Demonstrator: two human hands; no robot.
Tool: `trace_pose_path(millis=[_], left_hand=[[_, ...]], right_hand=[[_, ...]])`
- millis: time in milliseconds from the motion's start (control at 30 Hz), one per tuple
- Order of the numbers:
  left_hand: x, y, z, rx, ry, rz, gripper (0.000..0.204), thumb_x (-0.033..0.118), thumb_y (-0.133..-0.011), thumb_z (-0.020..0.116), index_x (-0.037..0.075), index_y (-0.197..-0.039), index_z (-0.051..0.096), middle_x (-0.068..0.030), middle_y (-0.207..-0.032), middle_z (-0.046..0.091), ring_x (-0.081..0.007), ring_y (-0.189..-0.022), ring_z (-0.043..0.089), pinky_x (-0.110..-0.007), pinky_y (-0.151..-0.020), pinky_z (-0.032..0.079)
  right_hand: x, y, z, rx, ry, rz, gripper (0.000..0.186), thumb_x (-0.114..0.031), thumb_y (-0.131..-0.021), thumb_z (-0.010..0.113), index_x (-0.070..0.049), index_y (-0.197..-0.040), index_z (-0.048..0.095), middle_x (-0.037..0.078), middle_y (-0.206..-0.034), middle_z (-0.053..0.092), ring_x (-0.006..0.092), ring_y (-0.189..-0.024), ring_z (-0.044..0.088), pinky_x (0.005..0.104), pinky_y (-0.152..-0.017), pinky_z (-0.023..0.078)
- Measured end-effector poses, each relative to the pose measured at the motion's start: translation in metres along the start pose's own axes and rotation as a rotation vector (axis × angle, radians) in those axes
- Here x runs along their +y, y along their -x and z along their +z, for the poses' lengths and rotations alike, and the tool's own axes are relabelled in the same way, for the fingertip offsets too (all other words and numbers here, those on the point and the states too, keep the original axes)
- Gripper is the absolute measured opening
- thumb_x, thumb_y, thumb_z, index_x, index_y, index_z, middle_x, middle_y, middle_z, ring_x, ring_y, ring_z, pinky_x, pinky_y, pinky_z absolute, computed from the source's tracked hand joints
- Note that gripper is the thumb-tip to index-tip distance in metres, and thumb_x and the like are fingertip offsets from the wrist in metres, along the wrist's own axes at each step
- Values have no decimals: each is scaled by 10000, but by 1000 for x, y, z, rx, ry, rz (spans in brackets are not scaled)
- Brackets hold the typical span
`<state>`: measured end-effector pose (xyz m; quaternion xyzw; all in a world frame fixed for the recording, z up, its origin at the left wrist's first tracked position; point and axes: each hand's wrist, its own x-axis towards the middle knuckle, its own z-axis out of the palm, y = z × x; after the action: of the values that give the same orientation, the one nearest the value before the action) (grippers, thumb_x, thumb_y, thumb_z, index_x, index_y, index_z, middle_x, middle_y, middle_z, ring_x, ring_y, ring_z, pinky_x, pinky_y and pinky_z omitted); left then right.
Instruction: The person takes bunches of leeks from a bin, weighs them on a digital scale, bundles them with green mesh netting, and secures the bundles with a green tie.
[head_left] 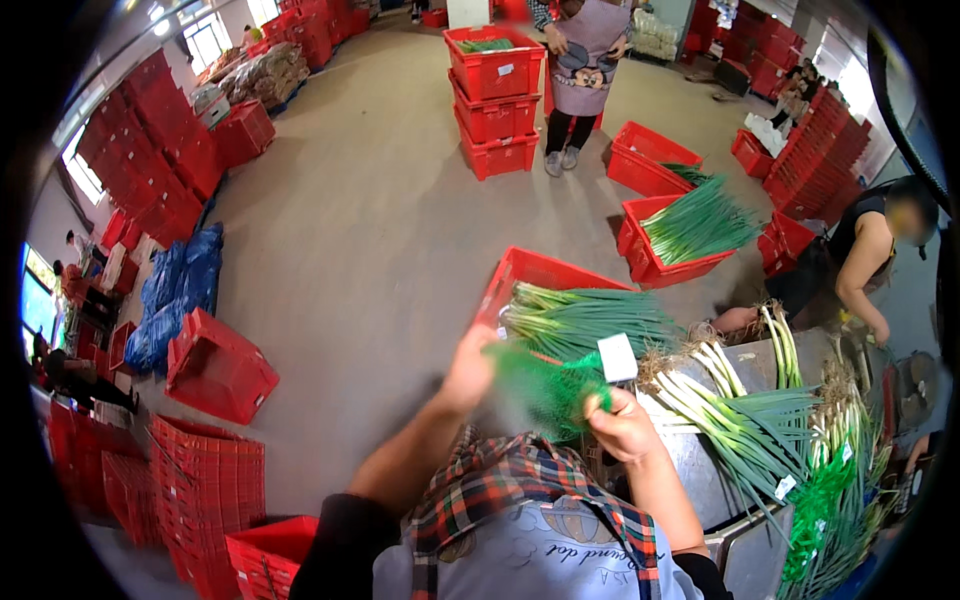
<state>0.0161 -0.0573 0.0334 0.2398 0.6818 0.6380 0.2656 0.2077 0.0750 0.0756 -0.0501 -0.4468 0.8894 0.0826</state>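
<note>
My left hand (470, 365), smeared by motion, grips the left end of a green mesh bag (545, 395). My right hand (620, 425) is closed on the bag's other end, near a white tag (617, 357). Just beyond my hands, bunches of spring onions (570, 315) lie in a red crate (525, 260). To the right, loose spring onions with roots (730, 420) and more green mesh with small tags (815, 525) lie on a metal work surface (675, 475).
Crates of spring onions (650, 270) stand ahead right; stacked crates stand in front (495, 140) and left (205, 505). An aproned person (585, 70) stands beyond. A co-worker (865, 260) bends at the right. Blue bundled sheeting (180, 290) lies at the left.
</note>
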Motion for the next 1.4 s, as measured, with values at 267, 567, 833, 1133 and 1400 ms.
trace_pose_path(millis=[267,567,833,1133,1400], left_hand=[[68,17,-1,-651,767,-358,269,67,-823,459,31,-1087,489,-41,-823,568,-92,-605,504,-213,-526,409],[58,-10,46,-148,558,80,175,-28,-835,409,8,-972,511,-60,-888,559,-131,-799,532,-265,-693,439],[26,-6,79,-304,-167,106,158,77,-766,597,19,-878,502,-57,-814,554,-153,-700,516,-294,-667,429],[24,-59,73,-33,495,-270,130,103,-803,467,10,-822,556,-91,-752,576,-188,-705,537,-337,-653,445],[89,13,80,-1046,1005,-614,351,362,-871,412,30,-899,524,-24,-718,463,-156,-682,452,-293,-566,393]], right_hand=[[-41,-18,-40,147,-645,-108,125,-178,-823,538,-91,-796,452,-1,-582,375,146,-494,392,217,-425,336],[-33,-45,-92,1119,1392,-150,179,-176,-734,616,-35,-793,522,211,-717,567,343,-735,573,383,-605,435],[-70,-19,-85,704,-142,-177,148,-102,-839,482,-6,-910,570,48,-690,518,140,-546,486,251,-497,435],[-41,29,0,63,227,195,339,-324,-905,407,-14,-912,544,-64,-502,300,40,-430,238,197,-413,196],[-67,34,-1,-395,-305,-189,403,-248,-892,436,57,-1156,433,-51,-467,305,45,-389,247,203,-384,191]])
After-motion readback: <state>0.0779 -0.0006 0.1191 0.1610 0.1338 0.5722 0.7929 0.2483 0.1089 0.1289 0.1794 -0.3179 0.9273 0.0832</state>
